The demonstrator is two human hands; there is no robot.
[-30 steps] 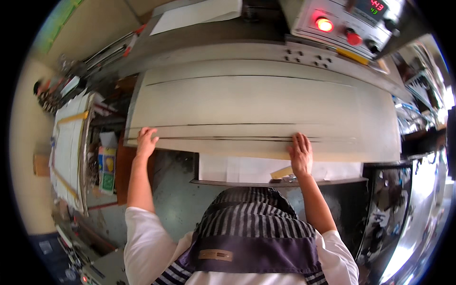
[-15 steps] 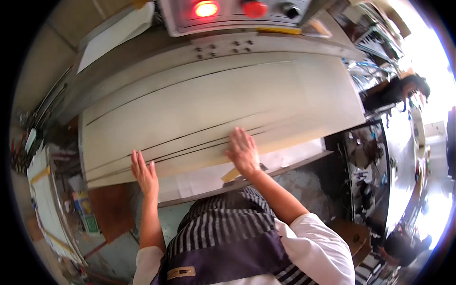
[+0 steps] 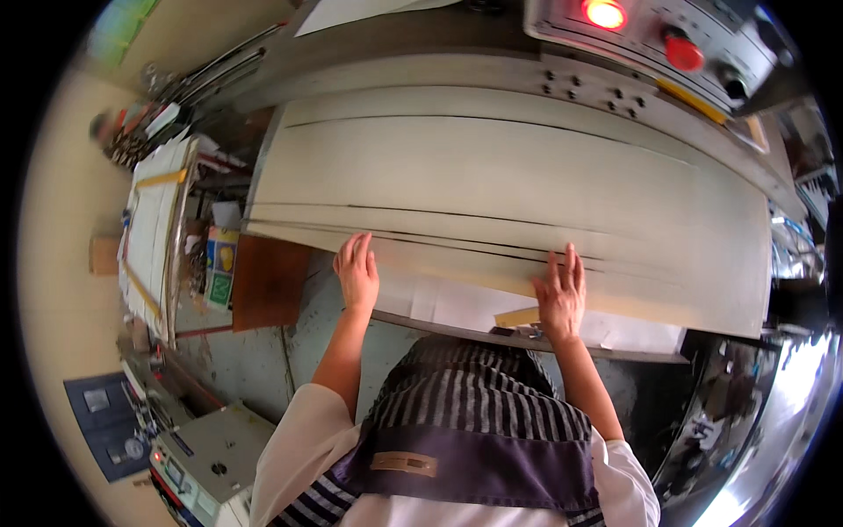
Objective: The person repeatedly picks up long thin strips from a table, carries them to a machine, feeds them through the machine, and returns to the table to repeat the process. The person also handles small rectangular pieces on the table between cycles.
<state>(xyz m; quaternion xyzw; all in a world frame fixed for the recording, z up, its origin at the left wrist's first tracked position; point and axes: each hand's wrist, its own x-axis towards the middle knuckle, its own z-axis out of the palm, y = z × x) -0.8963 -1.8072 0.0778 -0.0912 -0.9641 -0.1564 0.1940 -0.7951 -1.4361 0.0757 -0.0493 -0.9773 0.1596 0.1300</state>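
Note:
A wide cream-coloured sheet or board (image 3: 492, 167) with several long dark lines across it lies on the machine bed in front of me. Near its front edge, toward the left, my left hand (image 3: 356, 274) rests with fingers stretched out and nothing in it. Farther right, my right hand (image 3: 562, 294) reaches over the same edge, its fingers spread at the lowest dark lines. Below the board a pale lower shelf (image 3: 439, 303) shows, with a yellowish strip (image 3: 516, 317) lying on it beside my right hand.
A control panel (image 3: 650, 35) with a lit red lamp and a red knob stands at the far right. On the left are a rack with white sheets (image 3: 158, 237), a brown board (image 3: 268, 281) and a grey machine (image 3: 215, 452). A person (image 3: 123, 145) is at the far left.
My view has swung left, so the board and panel appear farther right. Both hands stay at the board's front edge, fingers still outstretched.

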